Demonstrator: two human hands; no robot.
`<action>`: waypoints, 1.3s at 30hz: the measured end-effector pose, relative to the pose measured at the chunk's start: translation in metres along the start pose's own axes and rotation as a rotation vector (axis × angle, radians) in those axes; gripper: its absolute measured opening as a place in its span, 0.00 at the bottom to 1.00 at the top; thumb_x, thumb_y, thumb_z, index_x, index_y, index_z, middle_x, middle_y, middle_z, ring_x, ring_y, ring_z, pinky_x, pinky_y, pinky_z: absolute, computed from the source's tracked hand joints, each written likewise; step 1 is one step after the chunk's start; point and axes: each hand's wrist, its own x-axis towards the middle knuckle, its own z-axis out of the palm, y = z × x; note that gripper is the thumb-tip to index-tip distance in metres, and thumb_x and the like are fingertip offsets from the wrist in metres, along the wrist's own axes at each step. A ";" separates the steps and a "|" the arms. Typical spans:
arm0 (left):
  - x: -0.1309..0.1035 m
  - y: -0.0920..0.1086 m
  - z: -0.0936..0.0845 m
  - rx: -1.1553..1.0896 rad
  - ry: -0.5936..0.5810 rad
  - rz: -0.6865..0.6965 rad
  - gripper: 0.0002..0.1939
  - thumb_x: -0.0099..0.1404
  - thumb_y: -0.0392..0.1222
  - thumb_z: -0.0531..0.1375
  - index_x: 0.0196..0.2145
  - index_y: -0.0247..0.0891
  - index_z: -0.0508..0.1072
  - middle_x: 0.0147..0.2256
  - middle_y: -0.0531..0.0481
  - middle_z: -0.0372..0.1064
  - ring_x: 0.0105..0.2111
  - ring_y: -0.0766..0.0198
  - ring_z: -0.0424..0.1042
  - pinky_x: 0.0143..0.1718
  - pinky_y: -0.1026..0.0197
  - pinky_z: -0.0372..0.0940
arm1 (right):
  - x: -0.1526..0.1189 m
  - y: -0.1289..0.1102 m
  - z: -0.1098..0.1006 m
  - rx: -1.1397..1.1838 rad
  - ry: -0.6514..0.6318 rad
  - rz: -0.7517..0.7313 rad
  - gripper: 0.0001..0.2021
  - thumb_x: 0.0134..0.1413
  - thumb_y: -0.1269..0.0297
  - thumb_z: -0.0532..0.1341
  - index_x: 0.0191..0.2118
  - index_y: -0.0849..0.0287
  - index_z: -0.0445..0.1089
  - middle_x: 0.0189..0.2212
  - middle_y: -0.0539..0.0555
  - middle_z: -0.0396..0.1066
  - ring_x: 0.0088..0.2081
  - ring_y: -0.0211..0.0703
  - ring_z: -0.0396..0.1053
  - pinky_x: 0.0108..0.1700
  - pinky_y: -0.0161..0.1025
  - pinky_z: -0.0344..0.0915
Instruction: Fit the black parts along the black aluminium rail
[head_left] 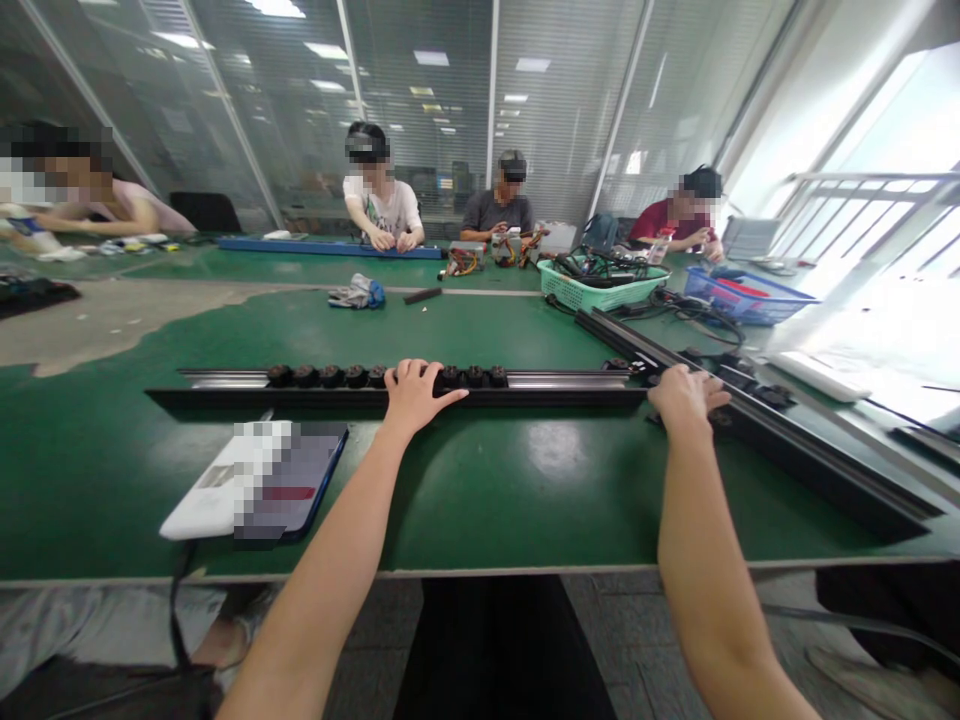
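Observation:
A long black rail (pixel 562 397) with a silvery inner channel lies across the table in front of me. Several round black parts (pixel 331 376) sit in a row along it. My left hand (pixel 414 395) rests over the middle of this row, fingers spread across the rail and thumb stretched to the right. At the rail's right end is my right hand (pixel 684 392), fingers apart, beside a second black rail (pixel 795 450) that runs diagonally. Small black parts (pixel 750 380) lie just beyond that hand; what its fingertips touch is hidden.
A white device (pixel 217 490) and a phone (pixel 319 490) lie front left. Farther back are a glove (pixel 358 292), a green basket (pixel 592 288) of cables and a blue basket (pixel 750 297). Several people sit across the green table (pixel 480 470), one with hands on a blue bar (pixel 315 247).

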 end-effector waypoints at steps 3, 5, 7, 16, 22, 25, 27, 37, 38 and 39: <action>0.000 0.001 -0.001 0.004 0.002 0.000 0.35 0.65 0.71 0.55 0.57 0.43 0.72 0.56 0.37 0.67 0.59 0.42 0.57 0.61 0.40 0.51 | -0.007 -0.042 0.007 0.034 -0.036 -0.053 0.18 0.65 0.59 0.62 0.56 0.62 0.71 0.52 0.68 0.68 0.53 0.58 0.67 0.52 0.56 0.66; 0.000 0.001 -0.001 0.009 0.007 0.001 0.35 0.65 0.72 0.55 0.57 0.43 0.72 0.56 0.37 0.67 0.59 0.42 0.57 0.61 0.40 0.51 | -0.020 -0.079 0.011 0.125 -0.077 -0.161 0.19 0.66 0.60 0.57 0.58 0.61 0.70 0.50 0.68 0.68 0.53 0.61 0.64 0.53 0.59 0.62; -0.001 0.001 -0.001 0.017 0.013 -0.001 0.35 0.66 0.72 0.55 0.57 0.43 0.72 0.56 0.37 0.67 0.59 0.42 0.57 0.60 0.41 0.51 | -0.037 -0.116 0.014 0.283 -0.117 -0.338 0.22 0.69 0.58 0.53 0.63 0.60 0.67 0.53 0.68 0.67 0.55 0.62 0.62 0.55 0.59 0.60; -0.002 0.003 0.000 -0.002 0.005 -0.014 0.33 0.66 0.71 0.55 0.57 0.45 0.72 0.58 0.37 0.66 0.60 0.42 0.56 0.61 0.40 0.48 | -0.076 -0.175 0.040 0.491 -0.114 -0.776 0.26 0.70 0.69 0.46 0.69 0.64 0.59 0.69 0.68 0.56 0.71 0.58 0.51 0.68 0.59 0.52; -0.002 0.003 0.000 -0.005 0.013 -0.011 0.34 0.64 0.71 0.57 0.55 0.44 0.73 0.56 0.37 0.67 0.60 0.42 0.56 0.62 0.39 0.48 | -0.067 -0.169 0.048 0.500 -0.077 -0.840 0.27 0.65 0.78 0.46 0.66 0.66 0.65 0.65 0.67 0.65 0.69 0.53 0.56 0.72 0.55 0.50; -0.002 0.003 -0.001 -0.001 0.009 -0.009 0.33 0.64 0.71 0.57 0.55 0.45 0.73 0.56 0.37 0.67 0.59 0.43 0.57 0.62 0.40 0.48 | -0.063 -0.168 0.049 0.512 -0.084 -0.838 0.26 0.65 0.79 0.46 0.63 0.67 0.68 0.62 0.66 0.67 0.67 0.54 0.59 0.71 0.55 0.51; -0.002 0.003 -0.001 0.001 0.011 -0.009 0.33 0.65 0.71 0.57 0.55 0.44 0.73 0.56 0.37 0.67 0.59 0.43 0.57 0.61 0.40 0.49 | -0.062 -0.168 0.050 0.532 -0.093 -0.831 0.25 0.64 0.80 0.47 0.62 0.66 0.69 0.62 0.65 0.68 0.66 0.54 0.60 0.70 0.56 0.54; -0.002 0.003 0.000 0.001 0.008 -0.011 0.34 0.65 0.71 0.56 0.57 0.44 0.72 0.58 0.37 0.66 0.61 0.42 0.55 0.62 0.40 0.48 | -0.055 -0.167 0.052 0.637 -0.148 -0.798 0.27 0.62 0.80 0.49 0.62 0.60 0.71 0.60 0.61 0.70 0.64 0.51 0.63 0.67 0.51 0.61; -0.002 0.003 0.000 0.000 0.007 -0.012 0.34 0.65 0.71 0.56 0.57 0.45 0.72 0.58 0.37 0.66 0.61 0.42 0.55 0.62 0.40 0.48 | -0.055 -0.166 0.052 0.643 -0.148 -0.796 0.28 0.61 0.81 0.49 0.62 0.59 0.71 0.60 0.61 0.70 0.64 0.50 0.63 0.67 0.51 0.62; -0.002 0.003 0.000 0.000 0.006 -0.015 0.34 0.65 0.71 0.55 0.57 0.45 0.72 0.58 0.37 0.66 0.61 0.42 0.55 0.62 0.40 0.48 | -0.055 -0.166 0.053 0.647 -0.146 -0.794 0.28 0.61 0.81 0.49 0.62 0.58 0.71 0.60 0.60 0.70 0.64 0.50 0.63 0.67 0.52 0.62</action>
